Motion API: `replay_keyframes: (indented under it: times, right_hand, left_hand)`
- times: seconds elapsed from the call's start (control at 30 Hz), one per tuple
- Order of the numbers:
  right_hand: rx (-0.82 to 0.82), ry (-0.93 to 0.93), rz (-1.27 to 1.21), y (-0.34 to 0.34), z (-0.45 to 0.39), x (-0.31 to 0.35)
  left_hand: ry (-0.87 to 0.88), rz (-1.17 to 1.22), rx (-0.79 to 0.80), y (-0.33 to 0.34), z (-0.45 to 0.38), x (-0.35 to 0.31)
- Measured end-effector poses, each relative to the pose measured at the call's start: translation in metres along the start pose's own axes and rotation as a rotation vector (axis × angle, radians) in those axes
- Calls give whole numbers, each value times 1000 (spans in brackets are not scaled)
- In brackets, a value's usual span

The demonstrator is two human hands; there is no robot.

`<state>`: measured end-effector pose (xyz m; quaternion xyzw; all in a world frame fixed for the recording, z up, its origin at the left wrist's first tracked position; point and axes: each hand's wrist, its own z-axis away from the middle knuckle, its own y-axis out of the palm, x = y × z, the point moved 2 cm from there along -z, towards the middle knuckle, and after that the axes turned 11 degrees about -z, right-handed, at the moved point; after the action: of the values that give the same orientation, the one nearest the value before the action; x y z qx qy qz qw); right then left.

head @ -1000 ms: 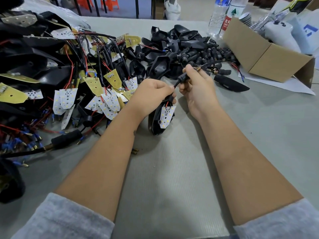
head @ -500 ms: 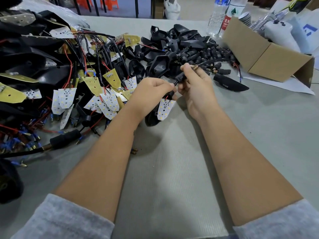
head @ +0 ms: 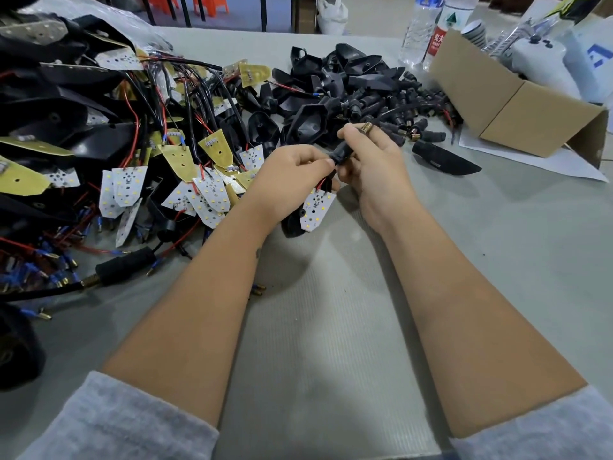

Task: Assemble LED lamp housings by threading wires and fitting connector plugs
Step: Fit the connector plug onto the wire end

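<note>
My left hand (head: pixel 292 174) grips a black lamp housing (head: pixel 292 224), mostly hidden under the hand. A white LED board (head: pixel 316 209) hangs from it on red and black wires. My right hand (head: pixel 374 164) pinches a black connector plug (head: pixel 341 153) whose brass threaded end (head: pixel 366 128) sticks out past the fingers. The two hands meet at the middle of the grey table (head: pixel 331 327), fingertips nearly touching.
A heap of wired LED boards and housings (head: pixel 132 154) fills the left side. Loose black housings and plugs (head: pixel 358 91) lie behind my hands. A cardboard box (head: pixel 517 107) and two bottles (head: pixel 428 31) stand at the back right. A black part (head: pixel 444 159) lies by the box.
Both hands have lifted the housing and plug slightly and turned them. The LED board now dangles a little higher and nearer the right wrist.
</note>
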<state>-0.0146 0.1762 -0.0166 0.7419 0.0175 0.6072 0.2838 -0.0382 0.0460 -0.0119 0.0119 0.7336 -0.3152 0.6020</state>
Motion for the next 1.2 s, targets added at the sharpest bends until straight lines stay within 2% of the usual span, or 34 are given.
replay_keyframes:
  times: [0.23, 0.37, 0.5, 0.63, 0.7, 0.83, 1.03, 1.2]
  right_hand:
    - [-151, 19, -246, -5, 1, 8]
    - [-197, 13, -282, -7, 1, 9]
    - [-153, 27, -201, -7, 0, 7]
    - [-79, 29, 96, -2, 1, 1]
    - [-39, 39, 158, -1, 1, 1]
    - [40, 50, 198, 1, 4, 1]
    - [-40, 10, 189, 1, 4, 1]
    - [-41, 17, 183, 3, 6, -2]
  left_hand:
    - [30, 143, -44, -5, -2, 3]
    - [35, 85, -210, -8, -4, 8]
    - [32, 117, -344, -13, -7, 13]
    - [-5, 193, -354, -14, -10, 16]
    - [-5, 216, -363, -15, -10, 16]
    - [8, 193, -351, -11, -10, 14]
    - [86, 52, -186, -1, -6, 5]
    - [68, 30, -162, -3, -6, 7]
